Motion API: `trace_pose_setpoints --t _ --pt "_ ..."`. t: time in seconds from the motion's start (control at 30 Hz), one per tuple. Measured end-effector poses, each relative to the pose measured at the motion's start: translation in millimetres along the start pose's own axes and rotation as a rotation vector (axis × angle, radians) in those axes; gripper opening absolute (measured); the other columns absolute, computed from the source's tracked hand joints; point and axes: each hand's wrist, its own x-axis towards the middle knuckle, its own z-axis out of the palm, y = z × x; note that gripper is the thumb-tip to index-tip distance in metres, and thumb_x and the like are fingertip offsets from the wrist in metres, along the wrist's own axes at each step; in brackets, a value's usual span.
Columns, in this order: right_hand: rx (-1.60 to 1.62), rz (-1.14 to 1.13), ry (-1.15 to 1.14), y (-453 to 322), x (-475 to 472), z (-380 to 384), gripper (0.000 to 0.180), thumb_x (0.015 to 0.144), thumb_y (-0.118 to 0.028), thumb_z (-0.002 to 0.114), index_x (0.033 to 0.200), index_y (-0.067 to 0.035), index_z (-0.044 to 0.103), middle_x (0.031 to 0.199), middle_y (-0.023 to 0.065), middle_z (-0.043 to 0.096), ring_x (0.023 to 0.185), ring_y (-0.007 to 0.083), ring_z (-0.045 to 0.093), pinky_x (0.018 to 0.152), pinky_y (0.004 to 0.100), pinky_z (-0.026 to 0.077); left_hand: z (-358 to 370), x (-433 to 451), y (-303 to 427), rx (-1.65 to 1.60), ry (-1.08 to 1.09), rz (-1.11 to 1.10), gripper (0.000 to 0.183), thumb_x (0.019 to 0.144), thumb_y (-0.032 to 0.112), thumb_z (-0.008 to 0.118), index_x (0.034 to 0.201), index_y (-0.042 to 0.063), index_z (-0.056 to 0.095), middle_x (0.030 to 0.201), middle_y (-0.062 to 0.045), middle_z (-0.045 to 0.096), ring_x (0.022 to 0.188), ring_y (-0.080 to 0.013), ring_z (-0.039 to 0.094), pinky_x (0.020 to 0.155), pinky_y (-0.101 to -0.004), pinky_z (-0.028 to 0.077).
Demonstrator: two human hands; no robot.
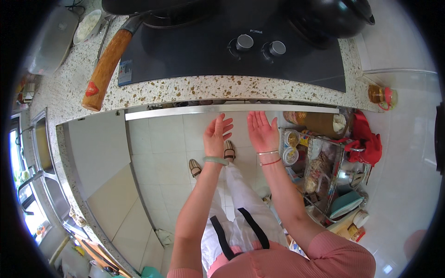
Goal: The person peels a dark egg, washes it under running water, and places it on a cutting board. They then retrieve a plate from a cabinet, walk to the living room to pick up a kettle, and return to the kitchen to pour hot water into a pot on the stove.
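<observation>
Both hands hang empty in front of the counter, over the tiled floor. My left hand [216, 136] has its fingers apart and wears a pale green bangle at the wrist. To its right, my right hand [263, 133] lies palm up with its fingers extended, their tips just below the metal drawer edge [194, 109]. Beyond the speckled counter edge [208, 88] is a black Fotile gas cooktop [194, 55] with two silver knobs [244, 42] [277, 48]. The wooden handle [108, 69] of a black pan [153, 8] sticks out over the counter at the left.
A black pot [330, 21] stands at the cooktop's right. A bowl of white food [87, 28] is at the upper left. On the right are a wire rack [326, 180] with packed food, a red bag [365, 142] and a teal basket [346, 204]. A sink [54, 198] is at the left.
</observation>
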Motion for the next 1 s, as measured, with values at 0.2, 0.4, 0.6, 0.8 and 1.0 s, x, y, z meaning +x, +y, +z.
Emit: trace_pose_setpoints --t 0.2,0.4,0.6,0.8,1.0 --pt "-0.569 0.045 0.002 -27 -55 -15 0.06 0.098 -0.051 0.043 0.118 0.004 0.056 0.121 0.0181 0.059 0.119 0.0314 0.053 0.106 0.0423 0.039 -16 -19 -35 -0.01 0.003 0.029 0.035 0.1 0.036 0.05 0.104 0.004 0.063 0.098 -0.005 0.07 0.088 -0.0121 0.063 0.074 -0.0257 0.046" --pt "-1.48 -0.025 0.068 -81 -65 22 0.054 0.098 -0.044 0.048 0.113 0.006 0.059 0.092 0.0178 0.069 0.076 0.0268 0.07 0.061 0.0311 0.057 -30 -49 -66 -0.017 0.056 0.07 0.033 0.101 0.031 0.05 0.096 0.002 0.066 0.092 -0.005 0.071 0.081 -0.0102 0.063 0.073 -0.0246 0.046" --pt "-1.507 -0.249 0.186 -100 40 17 0.044 0.1 -0.028 0.048 0.125 0.008 0.046 0.104 0.0226 0.065 0.079 0.0316 0.07 0.059 0.0362 0.06 -33 -67 -79 -0.053 0.086 0.074 0.034 0.101 0.031 0.05 0.094 0.003 0.067 0.092 -0.005 0.071 0.082 -0.0105 0.063 0.073 -0.0246 0.046" --pt "-1.73 -0.391 0.32 -147 132 -9 0.027 0.099 -0.015 0.045 0.115 0.005 0.054 0.106 0.019 0.066 0.076 0.0309 0.071 0.052 0.0382 0.059 -41 -75 -81 -0.084 0.007 -0.035 0.034 0.101 0.033 0.049 0.103 0.003 0.063 0.093 -0.004 0.07 0.083 -0.0104 0.062 0.074 -0.0242 0.045" --pt "-2.152 -0.025 0.39 -205 201 -29 0.025 0.093 -0.011 0.051 0.115 0.0 0.057 0.106 0.0136 0.068 0.084 0.032 0.07 0.06 0.039 0.058 -36 -83 -75 -0.073 -0.034 -0.044 0.037 0.101 0.035 0.047 0.11 0.002 0.061 0.096 -0.005 0.069 0.085 -0.0105 0.061 0.075 -0.0243 0.044"
